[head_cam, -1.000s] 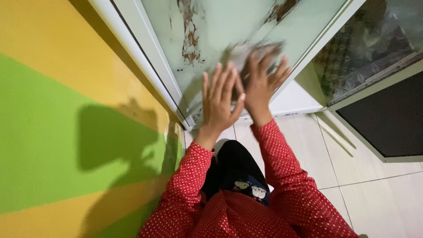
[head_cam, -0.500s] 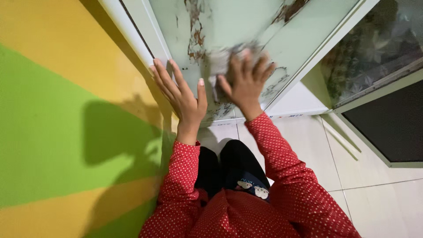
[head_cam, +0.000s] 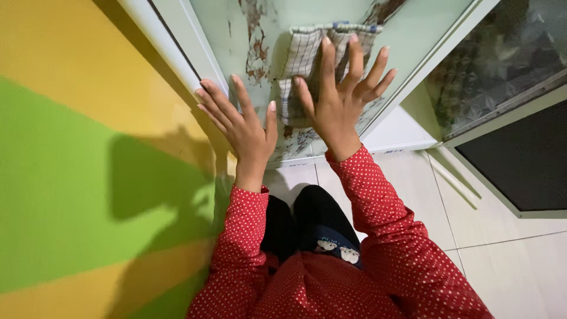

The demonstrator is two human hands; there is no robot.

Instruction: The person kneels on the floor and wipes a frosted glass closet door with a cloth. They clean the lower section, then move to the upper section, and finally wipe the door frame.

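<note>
My right hand [head_cam: 341, 97] presses flat, fingers spread, on a checked grey-and-white cloth [head_cam: 304, 56] against a pale green door panel [head_cam: 307, 15] with rusty, peeling patches [head_cam: 255, 44]. My left hand [head_cam: 241, 121] lies flat with fingers apart on the panel's lower left, beside its white frame [head_cam: 177, 53], holding nothing. Both arms wear red sleeves with white dots.
A wall painted in yellow and green bands [head_cam: 77, 153] runs along the left. White floor tiles [head_cam: 502, 266] lie to the right. A patterned glass pane [head_cam: 496, 59] and a dark panel in a pale frame [head_cam: 525, 165] stand at the right.
My left hand has shifted left from beside the right hand to the panel's edge. My right hand has pushed the cloth up the panel and spread its fingers.
</note>
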